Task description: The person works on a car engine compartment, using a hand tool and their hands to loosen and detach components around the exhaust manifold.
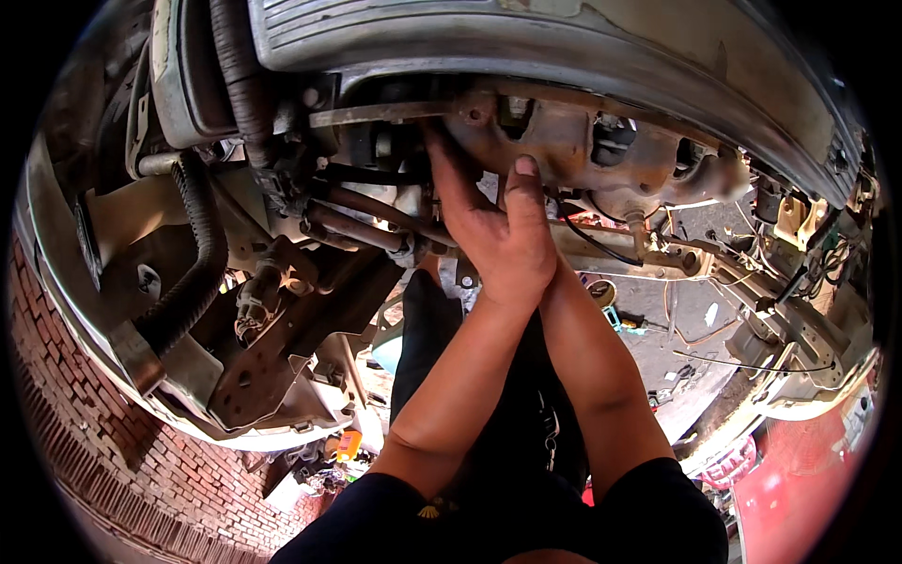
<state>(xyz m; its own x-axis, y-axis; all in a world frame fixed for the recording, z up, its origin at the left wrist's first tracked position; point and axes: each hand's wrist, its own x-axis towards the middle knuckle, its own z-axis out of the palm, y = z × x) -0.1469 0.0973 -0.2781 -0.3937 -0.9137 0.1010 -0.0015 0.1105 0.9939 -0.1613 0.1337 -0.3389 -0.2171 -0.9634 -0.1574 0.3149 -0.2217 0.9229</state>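
Note:
My left hand reaches up under the engine, beside a rusty cast-metal manifold. Its thumb stands up, apart from the stretched fingers. The fingertips go into a dark gap left of the manifold and are hidden. No held object shows in that hand. Behind the left wrist crosses my right forearm; the right hand itself is hidden, so its fingers cannot be made out. Just left of the hands run rusty metal pipes and a black hose. Above lies a ribbed grey metal cover.
Corrugated black hoses hang at the left over the metal bodywork. A metal crossmember runs behind my arms. Loose wires dangle at the right, above a red panel. Brick paving shows at lower left.

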